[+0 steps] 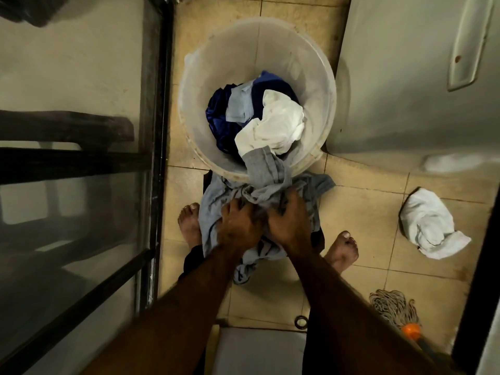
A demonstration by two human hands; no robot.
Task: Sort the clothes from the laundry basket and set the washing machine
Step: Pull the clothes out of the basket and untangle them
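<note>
Both hands are sunk into a bundle of grey clothes just in front of the laundry basket. The left hand has its fingers curled down into the cloth, gripping a fistful; the right hand is clenched beside it on the same bundle, the 2 hands touching or nearly so. The grey cloth runs up over the near rim of the basket, so part of it lies inside and part hangs out toward the floor between the person's 2 bare feet. Inside the round, pale, translucent basket lie a white garment on top, a light blue piece and dark blue cloth beneath. To the right, the white washing machine stands touching the basket's side. On the tiled floor to the right lies a separate white bundle, well apart from the basket, and near it a string mop head with an orange collar. A dark-framed glass door borders the left.
</note>
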